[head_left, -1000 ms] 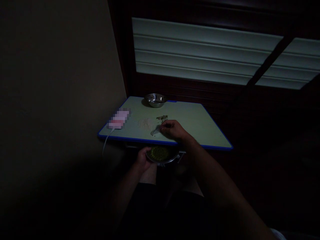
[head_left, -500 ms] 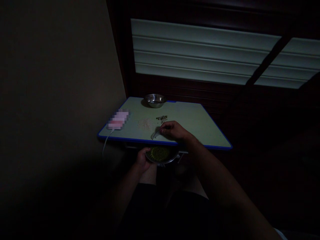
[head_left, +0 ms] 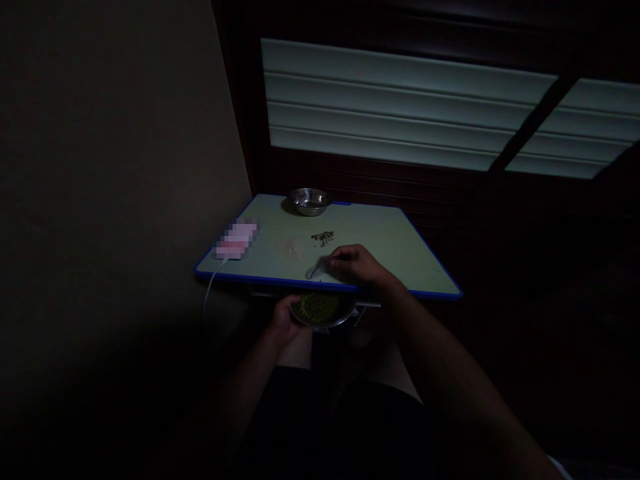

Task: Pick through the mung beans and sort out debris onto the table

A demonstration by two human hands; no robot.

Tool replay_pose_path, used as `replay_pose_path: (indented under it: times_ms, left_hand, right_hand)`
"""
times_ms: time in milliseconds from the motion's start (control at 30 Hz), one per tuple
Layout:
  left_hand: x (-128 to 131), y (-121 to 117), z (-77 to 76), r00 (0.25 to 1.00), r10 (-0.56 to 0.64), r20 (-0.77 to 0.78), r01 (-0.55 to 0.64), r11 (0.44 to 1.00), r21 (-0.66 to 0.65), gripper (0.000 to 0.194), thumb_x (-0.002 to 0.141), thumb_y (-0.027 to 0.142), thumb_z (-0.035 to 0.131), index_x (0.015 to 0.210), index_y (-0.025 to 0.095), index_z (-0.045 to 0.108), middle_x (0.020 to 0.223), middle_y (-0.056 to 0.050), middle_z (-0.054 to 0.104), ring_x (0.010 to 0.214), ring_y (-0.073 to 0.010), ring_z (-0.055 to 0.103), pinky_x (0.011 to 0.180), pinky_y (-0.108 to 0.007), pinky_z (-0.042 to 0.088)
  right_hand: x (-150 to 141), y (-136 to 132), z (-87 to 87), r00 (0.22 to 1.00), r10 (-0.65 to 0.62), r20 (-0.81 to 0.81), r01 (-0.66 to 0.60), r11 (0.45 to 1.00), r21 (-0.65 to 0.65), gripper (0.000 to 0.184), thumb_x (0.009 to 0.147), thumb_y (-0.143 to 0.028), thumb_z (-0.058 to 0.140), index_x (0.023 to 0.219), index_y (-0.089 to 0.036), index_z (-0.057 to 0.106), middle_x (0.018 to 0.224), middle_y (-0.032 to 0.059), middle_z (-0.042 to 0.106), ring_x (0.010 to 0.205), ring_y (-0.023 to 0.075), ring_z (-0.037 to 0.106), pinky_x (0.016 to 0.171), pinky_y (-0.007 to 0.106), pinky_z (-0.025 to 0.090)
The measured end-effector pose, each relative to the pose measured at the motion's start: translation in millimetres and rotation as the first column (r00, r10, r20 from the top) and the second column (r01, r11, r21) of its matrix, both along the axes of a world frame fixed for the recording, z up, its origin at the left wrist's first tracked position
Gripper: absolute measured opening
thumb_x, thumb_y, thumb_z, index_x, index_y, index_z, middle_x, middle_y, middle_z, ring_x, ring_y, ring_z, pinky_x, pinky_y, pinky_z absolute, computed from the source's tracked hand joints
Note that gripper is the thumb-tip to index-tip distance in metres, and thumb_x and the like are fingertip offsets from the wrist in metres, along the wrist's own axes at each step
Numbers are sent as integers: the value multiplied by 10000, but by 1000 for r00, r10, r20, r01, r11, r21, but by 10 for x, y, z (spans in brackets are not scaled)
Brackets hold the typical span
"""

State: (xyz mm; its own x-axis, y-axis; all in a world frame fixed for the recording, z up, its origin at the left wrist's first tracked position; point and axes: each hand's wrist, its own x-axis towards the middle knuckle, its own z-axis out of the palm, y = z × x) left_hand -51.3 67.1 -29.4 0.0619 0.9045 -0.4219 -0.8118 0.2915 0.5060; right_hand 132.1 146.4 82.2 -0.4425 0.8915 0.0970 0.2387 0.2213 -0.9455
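Note:
My left hand (head_left: 286, 316) grips the left rim of a metal bowl (head_left: 344, 322), held just under the table's front edge. Small green beans (head_left: 319, 307) lie in that bowl. My right hand (head_left: 357, 262) is closed on the handle of a spoon (head_left: 317, 268), whose head points left and down at the table top near the front edge. Behind the spoon is a small scatter of dark beans (head_left: 323, 237). To its left lies a patch of pale grains (head_left: 292, 249), too dim to name.
The pale table (head_left: 395, 250) has a blue rim. A second metal bowl (head_left: 309, 201) stands at its back edge. On the left lies a blurred pink phone-like object (head_left: 237, 240) with a white cable (head_left: 211, 285) hanging over the edge. A wall (head_left: 150, 167) rises at left.
My right hand has moved slightly to the right with the spoon, and the spoon's tilt has changed. My left hand and the bowl of beans stay in place.

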Motion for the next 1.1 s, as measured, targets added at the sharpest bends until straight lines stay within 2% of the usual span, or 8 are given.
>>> replay_pose_path:
  times_ms: [100,167,300,433,600,833,967,1100]
  left_hand:
    - [4,-5,8,1000,11,-6,-10,1000,11,236,665,130,565,847,105,713,807,-109,763,779,-260,714,830,-427,548]
    - [4,-4,6,1000,17,-10,-17,1000,6,233,666,128,568,848,108,711,801,-104,761,780,-258,713,842,-427,545]
    - [0,-3,8,1000,4,-7,-4,1000,-13,235,669,129,569,857,105,708,799,-109,757,769,-264,712,851,-447,542]
    - [1,-5,13,1000,-5,11,5,1000,-2,275,673,134,564,905,102,709,835,-113,763,804,-272,717,857,-453,542]
    - [12,-4,11,1000,0,14,0,1000,1,362,667,131,562,996,96,708,849,-110,766,816,-274,718,858,-452,543]
    - [11,-9,17,1000,-7,-25,7,1000,0,323,672,133,561,954,104,715,831,-105,766,803,-268,718,844,-446,547]
    - [3,-1,-6,999,-28,-28,28,1000,0,272,678,144,562,898,108,719,844,-114,768,834,-272,718,857,-445,543]
    - [-1,-2,-10,999,-36,-25,37,999,19,254,680,148,560,871,110,723,838,-114,768,839,-268,717,865,-434,538]
  right_hand:
    - [-14,-18,12,987,-159,-24,160,985,59,269,641,-389,714,755,-145,717,728,24,689,667,135,583,659,266,457]
    - [-19,-27,15,980,-199,-29,201,977,66,271,642,-391,709,756,-146,723,739,28,697,678,137,589,663,262,458]
    - [-12,-41,-4,987,-157,39,156,987,41,284,653,-401,706,758,-138,726,705,31,695,640,132,572,624,253,444]
    - [2,-92,-20,984,-141,113,132,987,87,302,688,-433,688,744,-137,715,687,27,678,624,131,558,597,247,426]
    - [12,-199,-9,986,-113,124,98,988,117,284,716,-425,664,737,-144,700,694,28,668,632,126,550,606,249,421]
    - [7,-248,-15,987,-114,117,99,987,124,240,715,-385,659,723,-147,687,667,7,651,615,114,537,590,233,413]
    - [-22,-206,-23,956,-253,150,232,962,141,140,703,-277,654,760,-154,686,701,11,676,620,114,562,589,222,425]
    - [-133,-178,14,810,-481,334,448,876,177,115,692,-213,665,798,-170,679,720,28,695,604,122,580,581,221,432]
